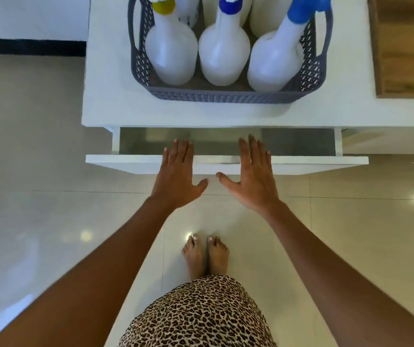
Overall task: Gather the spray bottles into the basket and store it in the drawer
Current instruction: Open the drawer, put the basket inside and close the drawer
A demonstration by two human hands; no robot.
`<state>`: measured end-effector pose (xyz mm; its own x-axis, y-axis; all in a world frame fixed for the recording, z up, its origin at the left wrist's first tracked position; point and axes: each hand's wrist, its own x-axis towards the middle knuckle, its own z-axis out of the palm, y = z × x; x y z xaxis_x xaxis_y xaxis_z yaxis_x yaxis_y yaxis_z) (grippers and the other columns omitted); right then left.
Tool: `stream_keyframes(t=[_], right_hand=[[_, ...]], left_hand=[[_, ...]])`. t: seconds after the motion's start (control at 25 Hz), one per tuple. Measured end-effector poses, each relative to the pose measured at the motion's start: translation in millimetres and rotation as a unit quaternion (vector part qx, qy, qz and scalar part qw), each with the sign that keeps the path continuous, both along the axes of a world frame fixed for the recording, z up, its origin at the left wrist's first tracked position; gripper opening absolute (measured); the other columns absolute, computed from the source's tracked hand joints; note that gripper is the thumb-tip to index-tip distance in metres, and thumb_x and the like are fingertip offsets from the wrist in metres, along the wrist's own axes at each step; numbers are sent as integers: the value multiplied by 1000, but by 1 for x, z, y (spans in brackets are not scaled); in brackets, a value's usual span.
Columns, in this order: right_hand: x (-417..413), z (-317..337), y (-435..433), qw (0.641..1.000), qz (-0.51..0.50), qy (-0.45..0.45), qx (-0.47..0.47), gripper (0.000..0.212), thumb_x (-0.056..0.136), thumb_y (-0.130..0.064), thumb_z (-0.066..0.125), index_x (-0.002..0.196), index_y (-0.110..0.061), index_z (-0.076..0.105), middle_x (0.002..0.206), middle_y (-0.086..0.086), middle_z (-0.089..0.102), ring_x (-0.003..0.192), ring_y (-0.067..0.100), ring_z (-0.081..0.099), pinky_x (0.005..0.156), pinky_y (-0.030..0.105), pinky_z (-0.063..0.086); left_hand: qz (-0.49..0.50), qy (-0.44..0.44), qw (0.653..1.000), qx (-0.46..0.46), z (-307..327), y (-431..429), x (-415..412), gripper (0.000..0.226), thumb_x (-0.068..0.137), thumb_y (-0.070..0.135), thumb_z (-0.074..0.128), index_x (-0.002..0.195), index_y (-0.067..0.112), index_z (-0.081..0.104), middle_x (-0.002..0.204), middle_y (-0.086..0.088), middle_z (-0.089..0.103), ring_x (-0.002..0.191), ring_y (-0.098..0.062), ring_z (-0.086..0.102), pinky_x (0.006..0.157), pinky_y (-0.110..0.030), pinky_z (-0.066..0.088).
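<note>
From the head camera, looking straight down, a grey perforated basket stands on the white bench, near its front edge. Three white spray bottles stand upright in a row along the basket's near side. The yellow-collared bottle is on the left, the dark-blue-collared bottle in the middle, and the light-blue-collared bottle on the right, leaning slightly outward. More white bottles show behind them, cut off by the top of the frame.

Directly below the bench edge, the white drawer is pulled partly out, showing a grey interior with nothing visible in it. The left hand and the right hand lie side by side, palms down, across the middle of the drawer front. Their fingers are straight and released, grasping nothing, with the tips reaching over the opening and the thumbs pointing toward each other. Whether the palms touch the front panel or hover above it cannot be told.

A wooden surface adjoins the bench on the right. Bare feet stand together on the glossy tiled floor, above a leopard-print garment.
</note>
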<state>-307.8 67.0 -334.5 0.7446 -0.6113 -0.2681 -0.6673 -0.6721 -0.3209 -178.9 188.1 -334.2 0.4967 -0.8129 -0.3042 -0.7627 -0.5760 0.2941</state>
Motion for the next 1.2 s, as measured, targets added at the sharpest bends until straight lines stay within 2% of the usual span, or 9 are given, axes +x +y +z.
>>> stream_keyframes(t=[0.08, 0.2, 0.32, 0.48, 0.76, 0.92, 1.2], right_hand=[[-9, -12, -8, 997, 57, 60, -7, 92, 84, -63, 43, 147, -15, -3, 158, 13, -4, 145, 29, -8, 118, 42, -6], [-14, -15, -6, 993, 75, 87, -7, 91, 84, -63, 41, 147, -16, -5, 158, 12, -2, 145, 31, -7, 118, 43, -7], [-18, -10, 2, 989, 78, 126, 26, 88, 86, -61, 38, 146, -17, -8, 158, 10, -1, 145, 31, -7, 117, 43, -7], [-34, 3, 12, 975, 98, 181, 86, 86, 89, -58, 34, 145, -18, -17, 158, 9, -11, 144, 29, -16, 117, 42, -10], [-83, 6, 66, 966, 96, 208, 121, 88, 89, -58, 34, 140, -20, -28, 156, 7, -19, 142, 28, -24, 115, 41, -15], [-110, 10, 100, 958, 91, 237, 130, 87, 90, -58, 32, 142, -17, -24, 157, 10, -15, 143, 29, -20, 116, 42, -13], [-156, 23, 159, 963, 74, 222, 132, 68, 95, -43, 28, 145, -3, 4, 155, 16, 10, 144, 32, 4, 120, 44, -1]], left_hand=[[-40, -11, 998, 47, -12, 5, 2, 99, 81, 57, 49, 144, 5, -7, 155, -14, -11, 143, -29, -13, 114, -40, -7], [-50, 6, 996, 75, -11, 9, 1, 104, 78, 55, 54, 143, 5, -11, 155, -15, -15, 142, -30, -15, 114, -40, -6], [-52, 45, 990, 125, -1, 12, -4, 99, 80, 45, 55, 142, 5, -11, 154, -15, -15, 142, -30, -15, 115, -39, -5], [-54, 103, 978, 175, 13, 24, -17, 89, 84, 26, 51, 142, 6, -14, 154, -13, -18, 142, -27, -16, 116, -38, -5], [-56, 155, 968, 192, 16, 77, -64, 91, 80, 6, 50, 141, 5, -17, 153, -12, -23, 141, -28, -21, 115, -39, -8], [-61, 179, 957, 222, 20, 104, -92, 89, 81, 6, 50, 141, 4, -16, 153, -13, -23, 141, -28, -21, 115, -39, -8], [-68, 190, 951, 235, 23, 158, -144, 90, 82, 9, 52, 141, 4, -17, 152, -14, -23, 141, -28, -21, 116, -39, -7]])
